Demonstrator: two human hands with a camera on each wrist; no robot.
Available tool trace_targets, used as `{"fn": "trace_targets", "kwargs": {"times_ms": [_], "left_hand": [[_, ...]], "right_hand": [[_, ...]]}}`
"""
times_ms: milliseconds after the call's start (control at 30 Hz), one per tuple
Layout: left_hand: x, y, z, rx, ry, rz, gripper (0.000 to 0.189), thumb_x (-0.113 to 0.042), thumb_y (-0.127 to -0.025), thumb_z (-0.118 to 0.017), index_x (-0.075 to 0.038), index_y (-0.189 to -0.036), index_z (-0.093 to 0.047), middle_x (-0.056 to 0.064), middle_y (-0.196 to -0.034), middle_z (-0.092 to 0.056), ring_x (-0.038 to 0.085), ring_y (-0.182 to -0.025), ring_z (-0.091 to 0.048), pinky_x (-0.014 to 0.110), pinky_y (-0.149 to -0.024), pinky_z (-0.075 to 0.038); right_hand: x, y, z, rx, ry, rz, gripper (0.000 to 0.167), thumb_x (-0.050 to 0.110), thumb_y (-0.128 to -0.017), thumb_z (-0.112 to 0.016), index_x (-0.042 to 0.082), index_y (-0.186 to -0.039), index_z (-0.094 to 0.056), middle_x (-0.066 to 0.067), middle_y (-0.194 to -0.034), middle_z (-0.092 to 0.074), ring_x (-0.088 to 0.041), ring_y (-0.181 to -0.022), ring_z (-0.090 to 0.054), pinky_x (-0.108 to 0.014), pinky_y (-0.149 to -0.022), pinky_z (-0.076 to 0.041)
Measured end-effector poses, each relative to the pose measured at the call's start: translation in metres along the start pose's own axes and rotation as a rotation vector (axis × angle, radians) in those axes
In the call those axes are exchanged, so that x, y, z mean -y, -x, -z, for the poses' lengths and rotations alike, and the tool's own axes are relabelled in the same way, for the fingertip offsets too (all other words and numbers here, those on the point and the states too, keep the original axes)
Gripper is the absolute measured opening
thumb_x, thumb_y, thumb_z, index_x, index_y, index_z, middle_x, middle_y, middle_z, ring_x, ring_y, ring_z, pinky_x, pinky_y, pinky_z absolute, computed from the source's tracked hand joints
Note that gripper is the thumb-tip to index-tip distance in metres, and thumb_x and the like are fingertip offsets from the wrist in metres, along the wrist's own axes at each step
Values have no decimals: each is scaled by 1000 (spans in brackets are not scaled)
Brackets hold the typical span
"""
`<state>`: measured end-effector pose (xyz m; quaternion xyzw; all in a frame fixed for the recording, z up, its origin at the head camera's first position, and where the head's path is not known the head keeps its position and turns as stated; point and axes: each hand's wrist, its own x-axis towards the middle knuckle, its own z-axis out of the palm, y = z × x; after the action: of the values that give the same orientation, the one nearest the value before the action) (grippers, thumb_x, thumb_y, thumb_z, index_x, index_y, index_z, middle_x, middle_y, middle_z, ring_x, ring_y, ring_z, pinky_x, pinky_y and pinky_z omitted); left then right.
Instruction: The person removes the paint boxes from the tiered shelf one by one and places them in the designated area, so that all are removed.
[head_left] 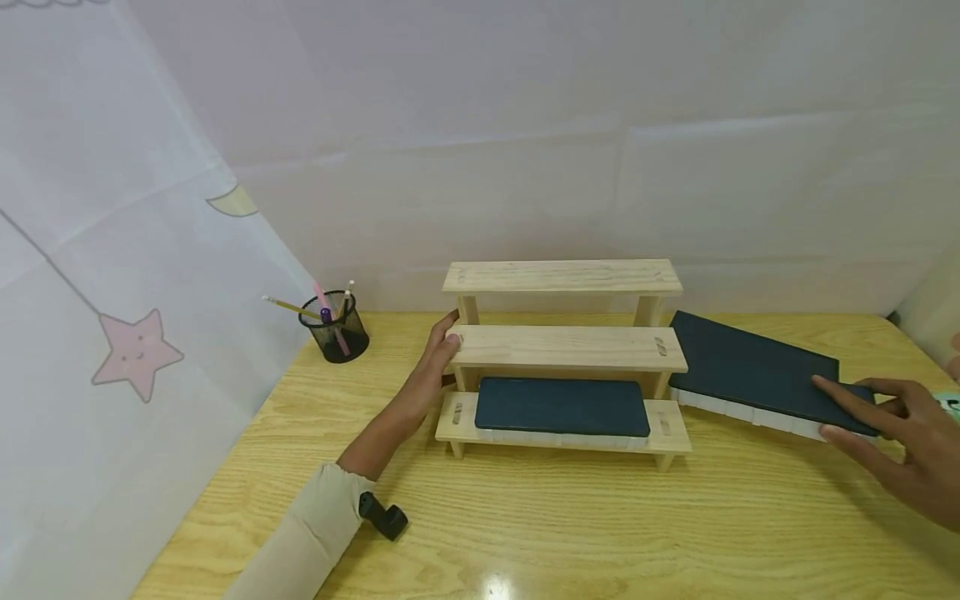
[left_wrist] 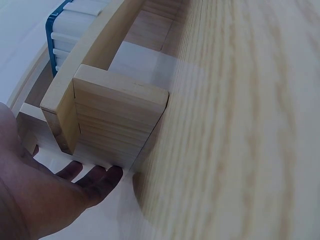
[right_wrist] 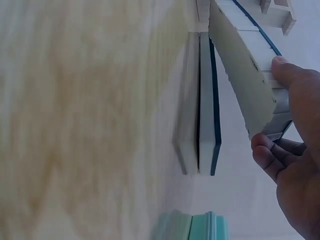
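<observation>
A pale wooden three-step stand [head_left: 566,346] occupies the middle of the table. My left hand [head_left: 431,362] holds its left end, thumb on the middle step and fingers along the side near the leg [left_wrist: 117,107]. On the lowest step lies a long box with a dark blue top and white ribbed sides [head_left: 562,406]. My right hand [head_left: 900,429] pinches the right end of a matching blue-topped box [head_left: 757,367], tilted and raised above the table to the right of the stand. Another dark blue and white box [right_wrist: 207,105] lies on the table beneath it.
A black mesh pen cup [head_left: 337,333] with pens and pencils stands at the back left. Something teal [right_wrist: 202,225] shows at the right edge of the table. A pale cloth [head_left: 480,167] hangs behind.
</observation>
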<state>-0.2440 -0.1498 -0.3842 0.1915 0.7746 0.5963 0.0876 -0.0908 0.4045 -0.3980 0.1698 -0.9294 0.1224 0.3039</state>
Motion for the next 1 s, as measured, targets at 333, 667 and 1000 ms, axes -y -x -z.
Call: {"fn": "trace_targets", "kwargs": {"times_ms": [333, 667, 1000], "left_hand": [[0, 0, -1, -2, -6, -14, 58, -58, -107, -25, -42, -159, -7, -10, -164, 0, 21, -151, 3, 65, -114, -7], [-1, -1, -1, -10, -5, -15, 55, -54, -108, -24, -43, -159, -7, -7, -165, -2, 21, -151, 0, 64, -115, -8], [-1, 2, 0, -8, -12, 0, 58, -59, -106, -26, -44, -159, -7, -10, -164, 0, 21, -151, 2, 64, -115, -7]], "right_hand": [[2, 3, -3, 178, 40, -75, 78, 28, -87, -80, 21, -155, -41, -41, -123, -42, -36, -83, -54, -39, -56, -42], [4, 3, -7, 362, 38, -112, 92, 39, -84, -81, 24, -160, -31, -33, -121, -44, -13, -68, -49, -35, -56, -43], [2, 4, -10, 445, 11, -146, 91, 44, -86, -79, 24, -160, -30, -31, -125, -40, -11, -70, -55, -32, -56, -46]]}}
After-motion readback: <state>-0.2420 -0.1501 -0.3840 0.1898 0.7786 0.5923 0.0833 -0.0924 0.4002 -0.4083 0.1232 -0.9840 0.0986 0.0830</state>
